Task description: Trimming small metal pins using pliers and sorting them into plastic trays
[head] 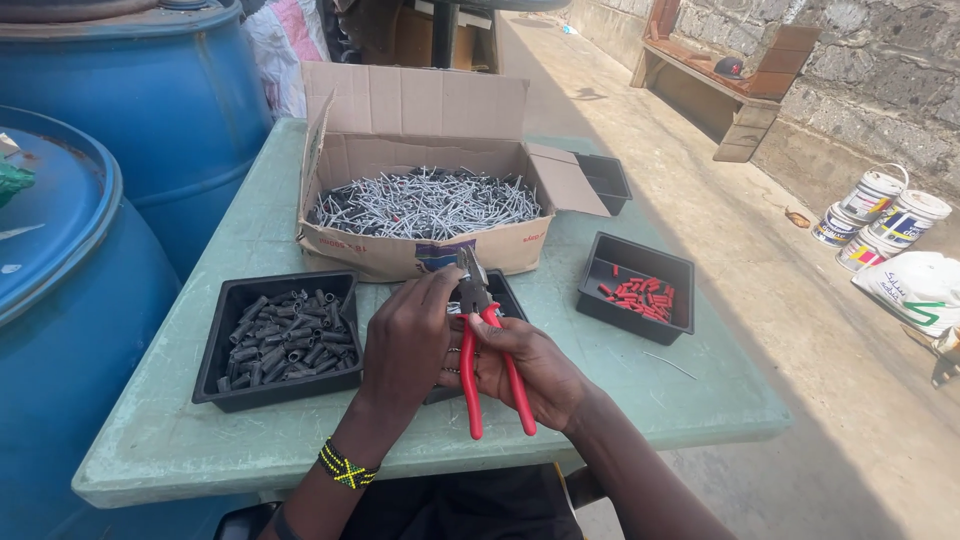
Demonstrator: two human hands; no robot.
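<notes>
Here the red-handled pliers (pixel 487 345) sit upright in the right hand (pixel 530 370), fingers wrapped around both handles, while the left hand (pixel 408 345) pinches at the steel jaws, where something small is hidden. The pliers look stiff and fairly heavy; the rubbery handles seem the safest hold. Left of the hands, 1 black tray of dark sleeves (pixel 285 335); right, a tray of red sleeves (pixel 638 293); beyond, a cardboard box of nails (pixel 425 205) on the green surface (pixel 200 440).

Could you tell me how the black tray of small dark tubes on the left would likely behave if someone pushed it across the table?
The black tray sits flat and low on the table, so it should slide, not tip. The dark tubes lie loose and round, so they would probably roll and rattle. Heaped full, it may feel weighty for its size.
</notes>
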